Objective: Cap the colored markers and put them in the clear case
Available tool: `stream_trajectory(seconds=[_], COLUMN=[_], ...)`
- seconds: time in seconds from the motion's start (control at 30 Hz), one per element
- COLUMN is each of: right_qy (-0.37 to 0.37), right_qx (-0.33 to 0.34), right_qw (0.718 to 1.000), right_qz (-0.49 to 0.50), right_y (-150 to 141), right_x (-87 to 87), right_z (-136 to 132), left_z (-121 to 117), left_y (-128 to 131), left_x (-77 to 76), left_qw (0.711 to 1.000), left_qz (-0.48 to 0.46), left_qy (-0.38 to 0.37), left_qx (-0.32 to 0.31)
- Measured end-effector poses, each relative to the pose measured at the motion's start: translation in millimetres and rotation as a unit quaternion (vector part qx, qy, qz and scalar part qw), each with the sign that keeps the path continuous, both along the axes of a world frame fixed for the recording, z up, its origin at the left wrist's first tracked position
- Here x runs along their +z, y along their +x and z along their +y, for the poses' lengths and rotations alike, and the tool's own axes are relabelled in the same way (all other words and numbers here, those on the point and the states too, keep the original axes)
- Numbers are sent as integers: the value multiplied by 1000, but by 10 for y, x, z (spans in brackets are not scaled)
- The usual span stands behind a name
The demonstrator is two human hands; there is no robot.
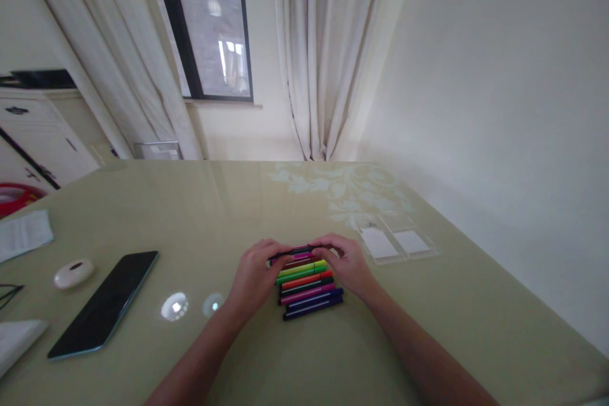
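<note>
Several felt-tip pens lie side by side on the table in a column in front of me, among them a dark blue pen nearest, a pink pen, an orange pen and a green pen. At the far end of the column is a dark felt-tip pen. My left hand pinches its left end between thumb and fingers. The other end is pinched by my right hand. Fingertips partly cover the farthest pens.
Right of the pens lies a clear plastic case with white inserts. To the left are a black tablet or phone, a white oval object, a folded paper and a white object. A wall borders the table's right side.
</note>
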State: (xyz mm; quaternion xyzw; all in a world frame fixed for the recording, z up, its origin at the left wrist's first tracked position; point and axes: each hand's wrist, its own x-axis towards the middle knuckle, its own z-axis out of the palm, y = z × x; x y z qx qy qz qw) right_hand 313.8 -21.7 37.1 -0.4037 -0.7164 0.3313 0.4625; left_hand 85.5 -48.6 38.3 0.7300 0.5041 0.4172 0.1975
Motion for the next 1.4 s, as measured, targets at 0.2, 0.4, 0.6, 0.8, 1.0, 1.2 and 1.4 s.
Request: stream_trajectory(seconds=[0.2,0.4,0.6,0.8,1.0,1.2,1.4], right_qy=[-25,-39,-42,8,43,75,49], right_qx=[-1,12,27,36,27,-94,-243], right_qw=[1000,998,996,992,983,981,955], right_qz=[-17,-46,-75,-123,-175,-153,-161], right_y=[21,44,67,93,103,277,663], right_x=[107,125,-21,-74,-94,-51,-114], right_z=[-1,38,117,151,162,282,502], left_z=[-5,-16,-126,-192,-223,-232,-283], left_y=[16,52,182,306,345,357,560], left_x=[-5,-49,-154,-251,-270,-275,-339], left_qw=[1000,993,971,953,940,937,948], left_qz=[7,118,232,290,330,338,314], left_qy=[-4,23,58,47,25,11,29], left_qx=[-6,6,-21,-68,-77,-85,-45])
